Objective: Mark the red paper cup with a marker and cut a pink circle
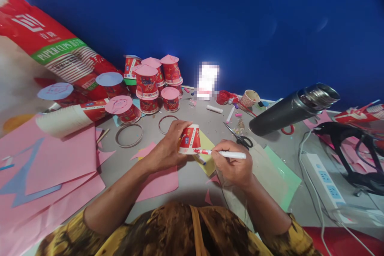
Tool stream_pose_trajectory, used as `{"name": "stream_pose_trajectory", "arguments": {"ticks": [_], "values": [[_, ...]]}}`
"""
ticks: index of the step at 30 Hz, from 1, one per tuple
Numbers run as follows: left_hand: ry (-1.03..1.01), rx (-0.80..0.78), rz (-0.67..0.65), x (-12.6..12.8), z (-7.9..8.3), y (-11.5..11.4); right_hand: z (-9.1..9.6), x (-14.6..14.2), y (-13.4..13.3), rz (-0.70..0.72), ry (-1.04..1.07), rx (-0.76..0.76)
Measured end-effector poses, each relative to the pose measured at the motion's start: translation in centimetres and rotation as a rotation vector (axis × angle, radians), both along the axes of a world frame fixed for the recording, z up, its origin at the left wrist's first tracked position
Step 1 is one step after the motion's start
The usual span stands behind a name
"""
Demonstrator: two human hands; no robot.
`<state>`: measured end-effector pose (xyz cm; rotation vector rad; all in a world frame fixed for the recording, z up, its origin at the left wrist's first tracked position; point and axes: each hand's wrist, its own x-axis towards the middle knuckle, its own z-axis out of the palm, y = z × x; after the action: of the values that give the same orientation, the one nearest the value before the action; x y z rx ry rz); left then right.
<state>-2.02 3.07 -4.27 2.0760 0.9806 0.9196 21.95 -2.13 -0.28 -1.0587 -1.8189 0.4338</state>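
My left hand point(171, 144) is closed round an upside-down red and white paper cup point(190, 139), pressing it onto a yellow paper sheet point(207, 156) on the grey table point(186, 180). My right hand point(232, 166) grips a white marker pen point(226, 154). The pen's tip touches the paper at the cup's rim. A pink sheet point(159, 182) lies under my left forearm.
Several red cups with pink paper lids are stacked at the back point(153, 82). Two cut rings point(129, 135) lie ahead of the cup. Scissors point(240, 138), a dark flask point(292, 109), a power strip point(325, 184) and large pink sheets point(54, 160) surround the spot.
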Motion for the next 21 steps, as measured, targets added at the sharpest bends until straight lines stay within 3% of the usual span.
{"name": "stream_pose_trajectory", "arguments": {"ticks": [6,12,17,21], "values": [[-0.003,0.013,0.002,0.03,0.23,0.00,0.03,0.08,-0.06,0.004,0.026,-0.011],[-0.046,-0.017,0.008,-0.10,0.27,-0.09,-0.23,0.67,-0.14,-0.143,0.146,-0.005],[-0.080,-0.088,0.014,-0.04,0.11,-0.06,-0.05,0.62,-0.24,-0.051,0.116,-0.007],[-0.109,-0.159,0.023,0.11,0.24,-0.20,0.29,0.57,-0.26,-0.086,0.120,0.021]]}}
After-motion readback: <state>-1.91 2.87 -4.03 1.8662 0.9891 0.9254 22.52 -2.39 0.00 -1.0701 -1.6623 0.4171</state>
